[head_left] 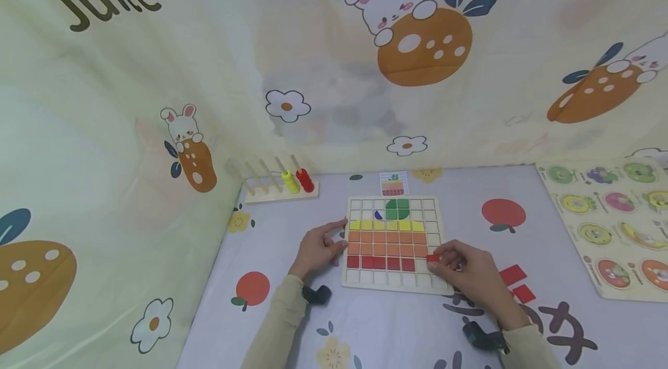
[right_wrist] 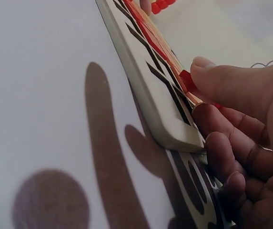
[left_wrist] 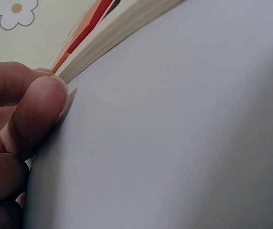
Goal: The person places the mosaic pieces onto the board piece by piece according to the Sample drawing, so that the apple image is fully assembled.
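My right hand (head_left: pixel 472 270) pinches a small red square tile (head_left: pixel 432 257) between thumb and fingertips, over the right end of the red row on a wooden grid board (head_left: pixel 386 283). In the right wrist view, the red tile (right_wrist: pixel 187 81) shows beside the thumb, tilted, close to the board's slots. My left hand (head_left: pixel 315 250) touches the board's left edge with index finger and thumb spread apart. The left wrist view shows the thumb (left_wrist: pixel 43 102) against that edge. Green, blue, yellow, orange and red pieces fill part of the grid.
Loose red tiles (head_left: pixel 513 274) lie right of the board, partly behind my right hand. A pattern card (head_left: pixel 394 184) sits behind the board. A peg rack (head_left: pixel 282 197) with yellow and red beads stands at back left. A fruit-picture board (head_left: pixel 584 253) lies at far right.
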Available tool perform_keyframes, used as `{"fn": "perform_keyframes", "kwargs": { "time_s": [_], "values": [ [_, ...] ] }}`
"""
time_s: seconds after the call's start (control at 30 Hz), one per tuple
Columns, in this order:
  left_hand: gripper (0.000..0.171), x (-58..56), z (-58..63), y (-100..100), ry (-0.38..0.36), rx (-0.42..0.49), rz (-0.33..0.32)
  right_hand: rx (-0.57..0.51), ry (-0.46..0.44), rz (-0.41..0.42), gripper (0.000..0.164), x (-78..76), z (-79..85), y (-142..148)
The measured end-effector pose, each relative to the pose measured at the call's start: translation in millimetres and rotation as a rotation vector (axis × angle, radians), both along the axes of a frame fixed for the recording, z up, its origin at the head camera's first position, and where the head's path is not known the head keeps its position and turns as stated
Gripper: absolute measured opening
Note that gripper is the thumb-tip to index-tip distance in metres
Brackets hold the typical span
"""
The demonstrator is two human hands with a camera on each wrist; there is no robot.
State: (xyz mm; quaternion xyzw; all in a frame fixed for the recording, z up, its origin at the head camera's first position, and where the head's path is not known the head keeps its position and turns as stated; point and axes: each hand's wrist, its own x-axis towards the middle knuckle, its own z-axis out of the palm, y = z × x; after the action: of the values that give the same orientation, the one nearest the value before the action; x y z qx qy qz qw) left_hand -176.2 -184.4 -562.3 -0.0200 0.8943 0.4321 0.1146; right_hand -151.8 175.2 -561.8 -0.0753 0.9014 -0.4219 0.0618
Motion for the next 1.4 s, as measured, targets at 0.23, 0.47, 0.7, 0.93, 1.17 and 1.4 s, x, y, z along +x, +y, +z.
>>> {"fn": "perform_keyframes", "kwargs": {
  "time_s": [0.23,0.47,0.7,0.93,1.17,1.4],
  "values": [
    [0.058,0.8,-1.2,-0.4,0.015,-0.022,-0.007,0.003,-0.023,0.004,0.044,0.2,1.2,0.0],
    [0.057,-0.2,-0.2,1.5,0.008,-0.015,0.007,0.006,-0.041,0.009,0.043,-0.9,2.3,1.3],
    [0.057,-0.7,-1.6,0.7,0.009,-0.021,0.001,-0.013,-0.009,0.04,0.039,0.0,0.7,0.3],
    [0.057,-0.3,-3.3,1.1,0.021,-0.017,0.014,0.029,-0.008,0.024,0.042,1.2,1.2,-8.5],
    [0.058,-0.2,-2.7,2.1,0.012,-0.015,0.019,0.042,-0.005,0.005,0.035,2.8,1.9,-9.1],
    [0.058,-0.2,-3.0,2.0,-0.001,-0.02,0.023,0.081,0.004,-0.022,0.037,5.8,3.8,-16.2]
  ]
}}
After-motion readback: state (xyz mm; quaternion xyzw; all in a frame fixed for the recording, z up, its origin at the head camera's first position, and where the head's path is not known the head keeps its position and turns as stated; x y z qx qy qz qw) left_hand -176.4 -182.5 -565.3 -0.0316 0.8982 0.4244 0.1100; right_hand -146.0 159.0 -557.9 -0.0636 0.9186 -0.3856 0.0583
